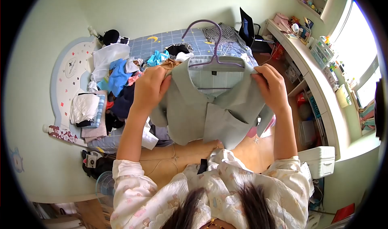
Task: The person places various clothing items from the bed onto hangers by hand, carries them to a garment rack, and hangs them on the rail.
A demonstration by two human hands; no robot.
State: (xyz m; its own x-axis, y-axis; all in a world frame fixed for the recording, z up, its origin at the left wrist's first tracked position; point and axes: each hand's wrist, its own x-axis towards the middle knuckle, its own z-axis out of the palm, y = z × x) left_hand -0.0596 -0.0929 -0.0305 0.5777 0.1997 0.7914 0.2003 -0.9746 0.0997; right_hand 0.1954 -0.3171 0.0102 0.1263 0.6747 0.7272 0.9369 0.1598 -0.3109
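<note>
I hold a pale grey-green collared shirt [210, 116] up in front of me on a purple hanger [216, 47]. My left hand [149, 87] grips the shirt's left shoulder near the collar. My right hand [270, 85] pinches the right shoulder at the hanger's end. The shirt's front hangs open at the bottom, and the hanger's hook rises above the collar.
A bed [161, 43] beyond the shirt is covered with a pile of mixed clothes [117, 79] and folded items [87, 110]. A long desk [319, 79] with clutter runs along the right under a window. A black chair [248, 27] stands at the back. A white box [321, 160] sits low right.
</note>
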